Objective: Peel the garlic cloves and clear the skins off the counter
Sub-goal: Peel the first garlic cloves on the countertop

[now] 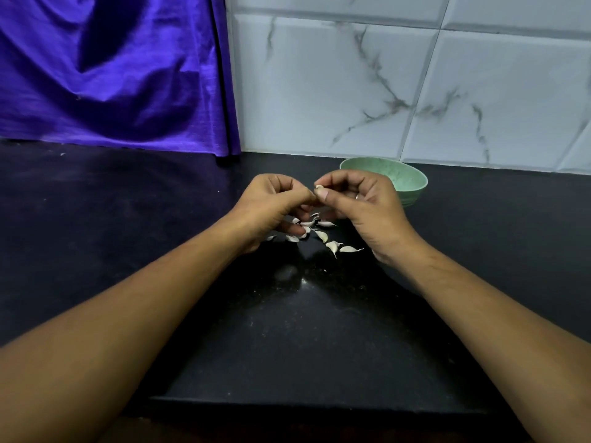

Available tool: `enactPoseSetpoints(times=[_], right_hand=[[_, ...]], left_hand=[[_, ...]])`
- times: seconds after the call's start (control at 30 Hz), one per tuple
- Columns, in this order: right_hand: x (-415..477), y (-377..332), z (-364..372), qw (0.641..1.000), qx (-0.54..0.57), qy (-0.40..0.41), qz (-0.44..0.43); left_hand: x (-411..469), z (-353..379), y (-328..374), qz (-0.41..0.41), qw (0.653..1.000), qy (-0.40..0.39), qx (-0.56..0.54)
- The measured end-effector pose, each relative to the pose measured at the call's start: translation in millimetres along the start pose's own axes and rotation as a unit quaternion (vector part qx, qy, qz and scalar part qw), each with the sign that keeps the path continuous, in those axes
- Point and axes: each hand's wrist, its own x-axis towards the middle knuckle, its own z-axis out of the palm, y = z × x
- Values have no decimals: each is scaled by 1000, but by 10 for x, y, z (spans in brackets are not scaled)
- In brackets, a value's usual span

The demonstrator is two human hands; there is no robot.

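Head view, risk: in my judgement, a hard tug could flick the small white garlic clove [319, 187] out of the pinch and down among the loose white garlic cloves [323, 235] on the black stone counter [128, 235].
Head view, cause: fingertip-only grip.
Right hand [361, 206]: thumb and forefinger narrow, pinching the clove.
Left hand [275, 206]: fingers curled tight, tips at the clove; skin hold hidden.
Clove position: raised between both hands, near the pale green round bowl [395, 177].
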Motion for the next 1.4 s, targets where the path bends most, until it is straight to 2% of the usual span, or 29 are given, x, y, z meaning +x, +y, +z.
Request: enactPoseSetpoints(times=[0.17,0.4,0.73,0.9,1.13,1.4], right_hand=[[17,-62,-41,995,83,30,36],[-7,44,-40,999,-27,-8,38],[12,68,-94,993,-119,-21,10],[0,49,-101,991,-133,-17,6],[-31,42,-59,987,-160,-15,-15],[21,57,-22,989,-147,5,-30]], left_hand=[[1,-35,-24,20,999,6,37],[16,-54,-50,57,996,-10,68],[22,-75,-56,22,999,-23,32],[19,-62,-57,-6,999,-27,29],[-1,10,-63,-26,1000,9,2],[-23,48,-37,-19,1000,21,-12]])
